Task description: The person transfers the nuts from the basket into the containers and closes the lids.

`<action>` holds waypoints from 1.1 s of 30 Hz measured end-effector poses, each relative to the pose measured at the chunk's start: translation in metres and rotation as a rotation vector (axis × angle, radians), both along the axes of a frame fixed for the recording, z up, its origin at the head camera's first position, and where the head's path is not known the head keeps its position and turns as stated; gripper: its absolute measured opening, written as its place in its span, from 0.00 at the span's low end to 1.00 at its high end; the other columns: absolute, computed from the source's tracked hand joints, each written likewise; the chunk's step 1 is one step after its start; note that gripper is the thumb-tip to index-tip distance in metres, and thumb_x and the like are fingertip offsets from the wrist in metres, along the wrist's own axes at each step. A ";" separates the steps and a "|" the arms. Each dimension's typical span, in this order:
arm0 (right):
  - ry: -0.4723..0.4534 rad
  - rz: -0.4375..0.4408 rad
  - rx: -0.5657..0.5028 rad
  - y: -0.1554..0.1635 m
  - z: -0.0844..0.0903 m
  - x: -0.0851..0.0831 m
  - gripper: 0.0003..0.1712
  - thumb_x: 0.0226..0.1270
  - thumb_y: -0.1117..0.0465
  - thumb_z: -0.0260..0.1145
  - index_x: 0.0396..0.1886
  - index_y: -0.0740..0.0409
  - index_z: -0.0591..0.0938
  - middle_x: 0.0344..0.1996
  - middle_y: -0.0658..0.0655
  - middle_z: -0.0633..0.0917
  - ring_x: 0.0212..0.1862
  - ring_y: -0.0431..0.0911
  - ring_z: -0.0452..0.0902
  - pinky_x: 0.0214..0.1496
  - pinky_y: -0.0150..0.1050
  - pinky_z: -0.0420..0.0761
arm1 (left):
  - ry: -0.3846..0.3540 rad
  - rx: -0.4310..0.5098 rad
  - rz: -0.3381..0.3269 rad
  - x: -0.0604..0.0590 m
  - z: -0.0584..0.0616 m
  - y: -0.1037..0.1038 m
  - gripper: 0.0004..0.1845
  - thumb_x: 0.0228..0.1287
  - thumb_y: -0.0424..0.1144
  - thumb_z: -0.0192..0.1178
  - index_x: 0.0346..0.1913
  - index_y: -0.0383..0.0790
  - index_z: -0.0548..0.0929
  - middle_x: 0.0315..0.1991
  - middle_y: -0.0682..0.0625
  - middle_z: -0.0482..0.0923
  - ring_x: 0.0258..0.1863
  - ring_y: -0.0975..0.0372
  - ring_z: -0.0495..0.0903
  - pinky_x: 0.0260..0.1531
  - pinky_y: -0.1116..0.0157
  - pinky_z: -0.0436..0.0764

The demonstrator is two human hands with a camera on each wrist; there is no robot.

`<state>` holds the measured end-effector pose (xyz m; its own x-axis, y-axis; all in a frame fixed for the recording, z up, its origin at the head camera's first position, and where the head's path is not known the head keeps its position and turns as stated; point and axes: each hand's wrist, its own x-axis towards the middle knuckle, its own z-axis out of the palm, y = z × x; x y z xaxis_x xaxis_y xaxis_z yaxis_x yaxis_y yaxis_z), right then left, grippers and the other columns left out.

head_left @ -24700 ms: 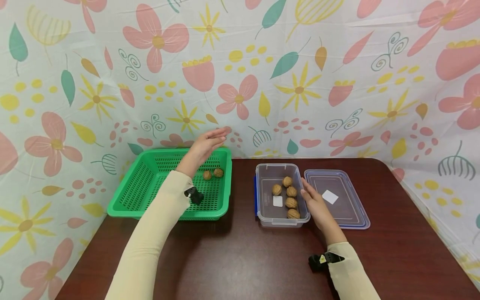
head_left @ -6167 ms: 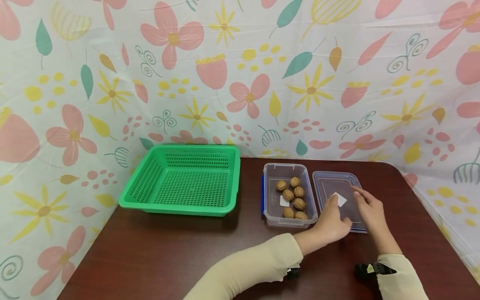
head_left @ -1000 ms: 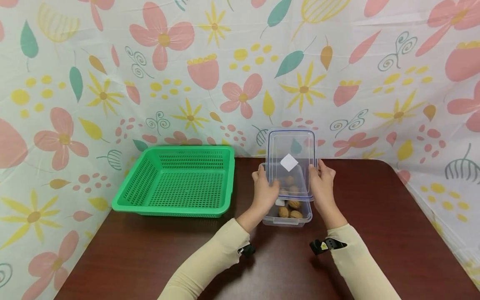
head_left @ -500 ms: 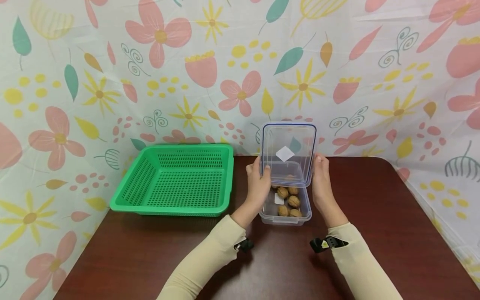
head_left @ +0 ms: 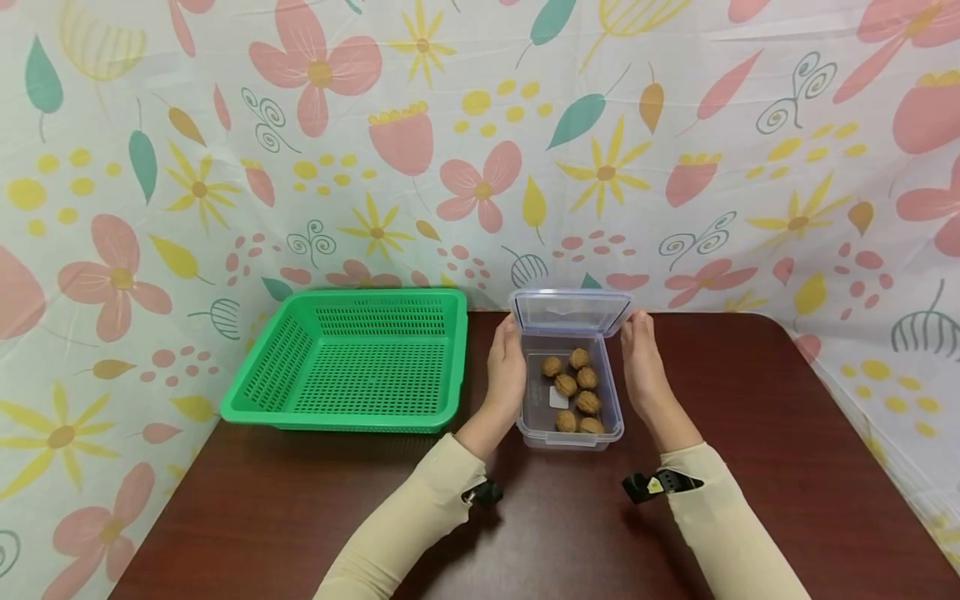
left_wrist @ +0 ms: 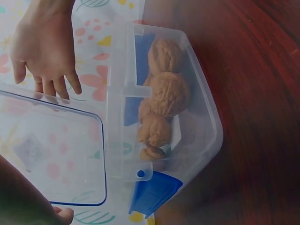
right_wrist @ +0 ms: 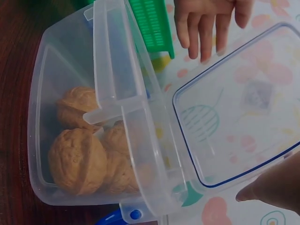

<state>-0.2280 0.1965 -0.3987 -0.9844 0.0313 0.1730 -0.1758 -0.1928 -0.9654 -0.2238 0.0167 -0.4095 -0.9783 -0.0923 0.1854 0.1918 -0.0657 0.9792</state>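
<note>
A clear plastic box (head_left: pixel 534 425) with several walnuts (head_left: pixel 587 403) stands on the table. Its clear lid (head_left: pixel 573 313), edged in blue, leans back at the box's far rim, lower edge against it. My left hand (head_left: pixel 504 371) is at the lid's left side with fingers straight. On the right, my right hand (head_left: pixel 645 367) has its fingers extended beside the lid. Seen from the left wrist, the right hand (left_wrist: pixel 44 51) is spread apart from the lid (left_wrist: pixel 61 154). In the right wrist view, the left hand (right_wrist: pixel 211 21) likewise has straight fingers near the lid (right_wrist: pixel 243 112).
To the left of the box is a green plastic basket (head_left: pixel 232 410), with nothing seen in it. Blue clips (left_wrist: pixel 157 190) hang at the box's sides. Behind the table (head_left: pixel 750 467) hangs a flowered cloth (head_left: pixel 480 125).
Over the last second the lid, held in both hands over the box, has shifted to its far end and tipped backward, uncovering the walnuts. Both hands have loosened from it. Earlier the basket held walnuts.
</note>
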 end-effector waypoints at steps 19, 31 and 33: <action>-0.142 0.153 -0.037 0.012 -0.008 0.008 0.34 0.80 0.48 0.37 0.75 0.63 0.46 0.68 0.56 0.55 0.66 0.40 0.55 0.68 0.30 0.55 | -0.047 0.087 -0.006 0.001 -0.010 -0.005 0.18 0.78 0.46 0.41 0.55 0.36 0.73 0.58 0.46 0.75 0.59 0.56 0.72 0.60 0.56 0.70; -0.267 0.189 0.096 0.020 -0.016 0.005 0.35 0.80 0.55 0.39 0.77 0.55 0.34 0.77 0.54 0.36 0.75 0.46 0.37 0.74 0.37 0.49 | -0.106 0.144 -0.002 0.002 -0.011 -0.001 0.16 0.73 0.34 0.41 0.58 0.34 0.70 0.63 0.44 0.71 0.57 0.55 0.74 0.57 0.57 0.74; -0.270 0.164 0.167 0.016 -0.019 0.004 0.37 0.80 0.56 0.41 0.77 0.55 0.34 0.77 0.55 0.36 0.75 0.49 0.34 0.76 0.44 0.44 | -0.094 0.109 -0.008 0.003 -0.011 0.002 0.16 0.75 0.34 0.40 0.60 0.34 0.67 0.65 0.42 0.70 0.59 0.53 0.73 0.58 0.56 0.73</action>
